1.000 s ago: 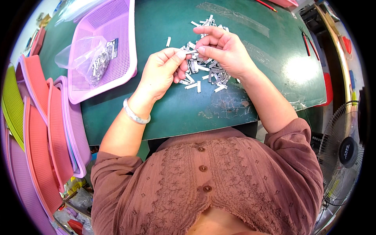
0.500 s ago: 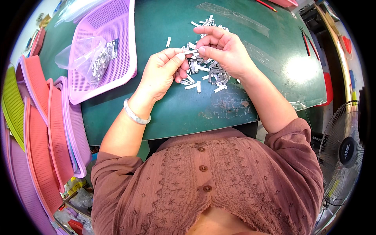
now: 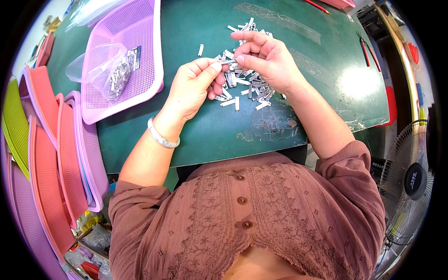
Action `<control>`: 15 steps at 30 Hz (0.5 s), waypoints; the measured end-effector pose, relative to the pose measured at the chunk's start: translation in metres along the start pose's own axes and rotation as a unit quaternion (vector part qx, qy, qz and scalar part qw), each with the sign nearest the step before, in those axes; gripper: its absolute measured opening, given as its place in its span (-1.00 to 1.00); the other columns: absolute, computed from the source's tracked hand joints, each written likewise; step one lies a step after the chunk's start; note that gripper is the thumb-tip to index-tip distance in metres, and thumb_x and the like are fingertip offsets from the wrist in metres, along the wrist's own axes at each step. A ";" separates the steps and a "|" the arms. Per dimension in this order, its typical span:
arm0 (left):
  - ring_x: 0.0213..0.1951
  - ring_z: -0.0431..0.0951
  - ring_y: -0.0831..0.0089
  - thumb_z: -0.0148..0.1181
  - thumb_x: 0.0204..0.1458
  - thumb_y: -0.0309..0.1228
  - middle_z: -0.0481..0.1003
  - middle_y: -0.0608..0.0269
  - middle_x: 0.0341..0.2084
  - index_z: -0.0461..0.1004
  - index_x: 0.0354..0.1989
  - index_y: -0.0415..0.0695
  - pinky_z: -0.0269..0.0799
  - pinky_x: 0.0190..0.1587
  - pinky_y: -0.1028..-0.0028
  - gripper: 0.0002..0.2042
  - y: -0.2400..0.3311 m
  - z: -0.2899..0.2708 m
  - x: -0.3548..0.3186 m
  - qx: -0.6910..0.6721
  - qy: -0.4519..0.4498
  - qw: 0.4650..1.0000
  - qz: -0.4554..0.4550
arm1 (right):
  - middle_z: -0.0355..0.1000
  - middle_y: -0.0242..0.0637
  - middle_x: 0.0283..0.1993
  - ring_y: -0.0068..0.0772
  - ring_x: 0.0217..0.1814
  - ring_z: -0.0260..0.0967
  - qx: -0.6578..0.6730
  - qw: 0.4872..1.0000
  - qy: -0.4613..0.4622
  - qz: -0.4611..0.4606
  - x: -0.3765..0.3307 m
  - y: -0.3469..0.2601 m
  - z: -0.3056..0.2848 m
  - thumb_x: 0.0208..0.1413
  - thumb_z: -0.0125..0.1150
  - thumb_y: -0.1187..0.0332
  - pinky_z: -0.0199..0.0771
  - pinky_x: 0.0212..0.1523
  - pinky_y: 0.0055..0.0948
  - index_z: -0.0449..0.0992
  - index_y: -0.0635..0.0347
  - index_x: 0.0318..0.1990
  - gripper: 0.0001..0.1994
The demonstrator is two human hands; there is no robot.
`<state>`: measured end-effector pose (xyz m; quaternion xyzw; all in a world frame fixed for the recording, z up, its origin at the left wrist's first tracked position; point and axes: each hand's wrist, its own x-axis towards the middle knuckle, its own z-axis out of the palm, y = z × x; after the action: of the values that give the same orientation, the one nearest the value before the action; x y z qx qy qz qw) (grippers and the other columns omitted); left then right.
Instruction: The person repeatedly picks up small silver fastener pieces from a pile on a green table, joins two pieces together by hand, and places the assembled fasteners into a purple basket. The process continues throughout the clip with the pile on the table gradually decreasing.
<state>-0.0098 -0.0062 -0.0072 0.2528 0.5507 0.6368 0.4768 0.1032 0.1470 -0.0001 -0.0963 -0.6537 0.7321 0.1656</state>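
Observation:
Between my two hands is a small flat metal strip (image 3: 228, 61), silver-grey and narrow. The thumb and fingers of my left hand (image 3: 193, 86) pinch its left end; a pale bangle circles that wrist. My right hand (image 3: 270, 60) pinches the other end between thumb and forefinger, its remaining fingers curled loosely above. Below and behind the hands lies a loose pile of similar small metal pieces (image 3: 254, 88) on the green tabletop (image 3: 200, 135). One metal piece (image 3: 200, 50) lies apart, left of the pile. My right hand hides part of the heap.
A purple perforated basket (image 3: 151, 60) at the left holds a clear bag (image 3: 114, 77) of metal pieces. Stacked coloured baskets (image 3: 51, 154) stand beside the table's left edge. Red-handled pliers (image 3: 366, 52) lie at the far right, and a fan (image 3: 406, 182) stands off the right side.
The metal strip has turned slightly between my fingertips. Both hands stay almost in the same place.

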 end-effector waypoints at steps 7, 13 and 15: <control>-0.64 0.32 0.68 -0.02 0.09 -0.38 0.40 0.40 -0.63 0.45 -0.34 -0.19 0.19 -0.63 0.73 -0.84 -0.002 -0.001 0.001 -0.007 -0.001 1.000 -0.003 | 0.40 -0.35 -0.36 -0.63 -0.30 0.33 -0.009 1.000 0.000 -0.006 0.001 0.001 0.000 -0.05 0.11 0.57 0.35 -0.24 -0.63 0.27 0.36 0.01 -0.60; -0.62 0.36 0.67 0.03 0.06 -0.41 0.41 0.38 -0.62 0.44 -0.34 -0.21 0.21 -0.62 0.73 -0.87 -0.002 -0.001 0.001 -0.020 0.000 1.000 0.000 | 0.38 -0.35 -0.36 -0.64 -0.30 0.33 -0.030 0.999 -0.004 -0.032 -0.001 0.001 0.003 -0.06 0.09 0.60 0.34 -0.24 -0.65 0.25 0.33 0.03 -0.58; -0.61 0.37 0.66 0.05 0.05 -0.42 0.41 0.37 -0.61 0.43 -0.32 -0.22 0.22 -0.62 0.72 -0.87 -0.002 -0.001 0.001 -0.018 0.001 1.000 0.004 | 0.38 -0.35 -0.36 -0.64 -0.30 0.33 -0.031 0.999 -0.010 -0.039 0.000 0.003 0.002 -0.06 0.09 0.62 0.34 -0.24 -0.65 0.25 0.33 0.03 -0.58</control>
<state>-0.0102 -0.0061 -0.0099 0.2456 0.5384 0.6491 0.4780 0.1026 0.1450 -0.0027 -0.0684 -0.6807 0.7057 0.1844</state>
